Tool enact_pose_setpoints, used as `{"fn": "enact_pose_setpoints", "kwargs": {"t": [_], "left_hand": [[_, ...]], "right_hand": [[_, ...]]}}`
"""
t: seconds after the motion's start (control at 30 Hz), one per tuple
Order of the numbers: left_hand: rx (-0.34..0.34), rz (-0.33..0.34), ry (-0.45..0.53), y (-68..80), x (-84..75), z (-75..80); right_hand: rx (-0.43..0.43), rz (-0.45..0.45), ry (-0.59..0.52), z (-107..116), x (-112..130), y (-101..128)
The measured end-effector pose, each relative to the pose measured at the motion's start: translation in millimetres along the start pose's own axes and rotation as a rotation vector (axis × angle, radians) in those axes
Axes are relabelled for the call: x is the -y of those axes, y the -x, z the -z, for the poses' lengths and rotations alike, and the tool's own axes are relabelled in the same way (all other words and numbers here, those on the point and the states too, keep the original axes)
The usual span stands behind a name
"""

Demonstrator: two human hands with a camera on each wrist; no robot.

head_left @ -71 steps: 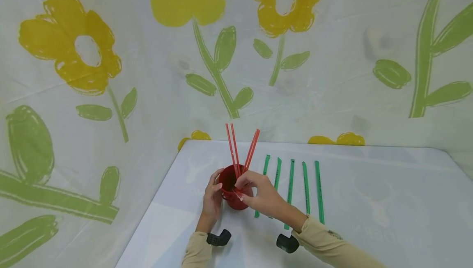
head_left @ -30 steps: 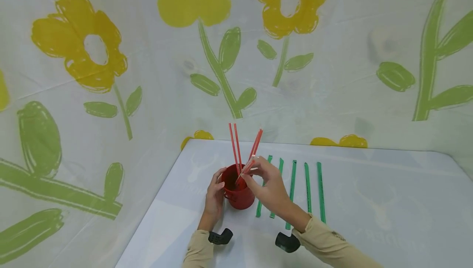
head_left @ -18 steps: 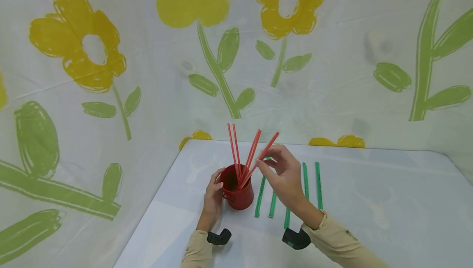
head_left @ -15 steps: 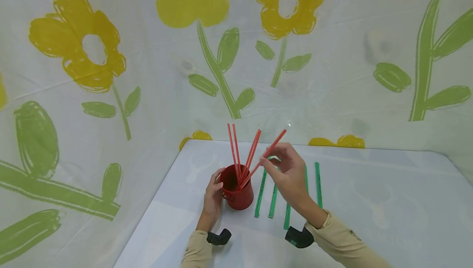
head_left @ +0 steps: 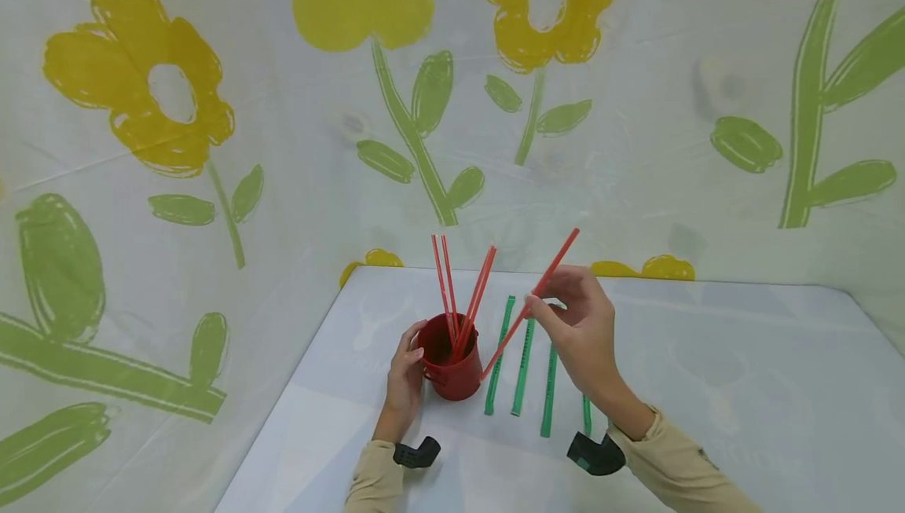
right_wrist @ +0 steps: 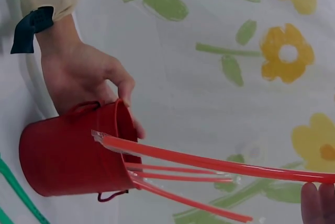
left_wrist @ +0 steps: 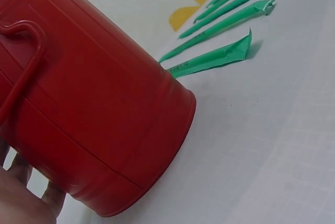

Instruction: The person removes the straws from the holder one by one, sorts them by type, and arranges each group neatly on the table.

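My right hand [head_left: 587, 332] pinches a red drinking straw [right_wrist: 209, 164] in a clear wrapper between thumb and fingers. This straw slants up to the right, its lower end just beside the outer wall of a small red bucket [head_left: 458, 383]. My left hand [head_left: 405, 391] holds the bucket at its left side, with fingers at the rim and wall. Several more red straws [head_left: 483, 277] stand leaning in the bucket, their lower ends hidden inside. In the left wrist view the bucket wall [left_wrist: 99, 98] fills much of the picture, with fingers [left_wrist: 52, 198] behind it.
Several straws in green wrappers [head_left: 523, 368] lie in a row on the white table [head_left: 707, 387], right of the bucket; my right hand and arm partly cover some. A flower-printed cloth [head_left: 636, 144] hangs behind and at the left.
My right hand has drawn one red straw up out of the bucket and carried it to the right. My left hand stays on the bucket.
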State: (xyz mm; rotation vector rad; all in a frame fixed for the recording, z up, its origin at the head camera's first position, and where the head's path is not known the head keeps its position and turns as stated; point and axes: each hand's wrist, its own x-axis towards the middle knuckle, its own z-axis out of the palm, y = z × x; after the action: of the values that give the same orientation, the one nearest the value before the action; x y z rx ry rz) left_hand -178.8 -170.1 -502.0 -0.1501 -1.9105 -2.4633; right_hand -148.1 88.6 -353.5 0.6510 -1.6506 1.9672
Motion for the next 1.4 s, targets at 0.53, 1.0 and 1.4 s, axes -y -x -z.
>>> {"fn": "enact_pose_setpoints", "kwargs": {"t": [0.53,1.0,1.4], "left_hand": [[0.018,-0.013,0.029,1.5,-1.0,1.2],[0.03,-0.019,0.039,1.4,-2.2,-0.2],[0.029,-0.021,0.033,1.7,-1.3,-0.3]], "right_hand": [[-0.078,-0.071,0.122,34.7,1.7,-3.7],[-0.074,-0.131,0.226,63.8,0.6,-6.8],[-0.088,-0.183,0.399,85.1,-4.1,-3.5]]}}
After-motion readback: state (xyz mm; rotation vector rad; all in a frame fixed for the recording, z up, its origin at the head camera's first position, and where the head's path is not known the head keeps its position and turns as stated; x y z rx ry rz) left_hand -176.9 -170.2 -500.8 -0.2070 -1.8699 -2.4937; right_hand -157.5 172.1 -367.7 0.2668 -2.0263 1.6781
